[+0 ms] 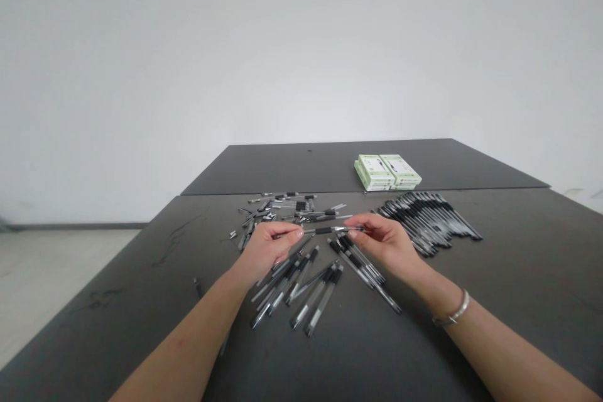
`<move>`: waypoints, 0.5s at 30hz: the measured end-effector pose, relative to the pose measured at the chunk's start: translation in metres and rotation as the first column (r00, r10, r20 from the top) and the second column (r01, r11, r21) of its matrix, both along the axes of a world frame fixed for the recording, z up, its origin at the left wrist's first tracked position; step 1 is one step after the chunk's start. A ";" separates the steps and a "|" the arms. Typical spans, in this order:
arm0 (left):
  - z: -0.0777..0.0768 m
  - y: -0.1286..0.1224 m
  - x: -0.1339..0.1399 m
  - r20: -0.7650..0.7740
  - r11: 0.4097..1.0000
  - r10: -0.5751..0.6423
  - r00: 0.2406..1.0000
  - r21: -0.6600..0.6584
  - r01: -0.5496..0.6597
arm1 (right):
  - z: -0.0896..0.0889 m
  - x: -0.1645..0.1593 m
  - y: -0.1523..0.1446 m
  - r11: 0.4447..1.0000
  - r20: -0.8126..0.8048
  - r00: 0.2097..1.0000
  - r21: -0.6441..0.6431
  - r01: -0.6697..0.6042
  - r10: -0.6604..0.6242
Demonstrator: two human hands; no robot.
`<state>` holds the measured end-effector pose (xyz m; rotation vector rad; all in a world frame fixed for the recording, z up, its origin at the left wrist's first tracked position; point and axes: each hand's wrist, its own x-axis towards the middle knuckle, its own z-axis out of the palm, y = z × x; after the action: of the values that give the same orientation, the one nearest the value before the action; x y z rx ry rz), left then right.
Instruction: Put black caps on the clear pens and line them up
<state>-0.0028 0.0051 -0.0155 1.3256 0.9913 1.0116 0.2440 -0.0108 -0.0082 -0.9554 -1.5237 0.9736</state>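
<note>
A clear pen with a black grip [324, 231] is held level above the table between my two hands. The thumb and fingers of my left hand [269, 244] pinch its left end. At its right end, my right hand [384, 240] closes on the tip side; whether it pinches a separate small part there is too small to tell. Below the hands lie several loose pens [321, 301] with black grips, and another small group of pens [360, 264] sits under my right hand. Behind my left hand spreads a jumble of pen parts [282, 205].
To the right, a large row of black-and-clear pens [424, 220] lies side by side. Green and white boxes [387, 173] are stacked farther back on the dark table [518, 289]. One seam crosses the tabletop, and a pale wall [301, 44] stands behind it.
</note>
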 end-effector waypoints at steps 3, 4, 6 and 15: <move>-0.001 -0.001 0.000 -0.021 1.000 -0.001 1.000 -0.005 0.001 | 0.001 0.000 -0.001 1.000 0.021 1.000 -0.005 -0.011 0.011; -0.001 -0.001 0.001 -0.026 1.000 -0.002 1.000 -0.006 0.001 | 0.001 -0.001 -0.002 1.000 0.029 0.999 -0.011 -0.014 0.015; -0.001 -0.003 0.001 -0.030 1.000 -0.009 1.000 -0.008 0.008 | 0.002 -0.002 -0.003 0.999 0.042 0.999 -0.027 -0.018 0.019; 0.005 -0.006 0.007 -0.043 0.997 -0.071 0.997 -0.031 0.070 | -0.001 -0.009 -0.004 0.999 0.141 0.990 -0.033 0.021 -0.016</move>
<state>0.0038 -0.0011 -0.0109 1.3544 0.9818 0.9150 0.2354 -0.0152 -0.0087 -1.0805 -1.6167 0.9387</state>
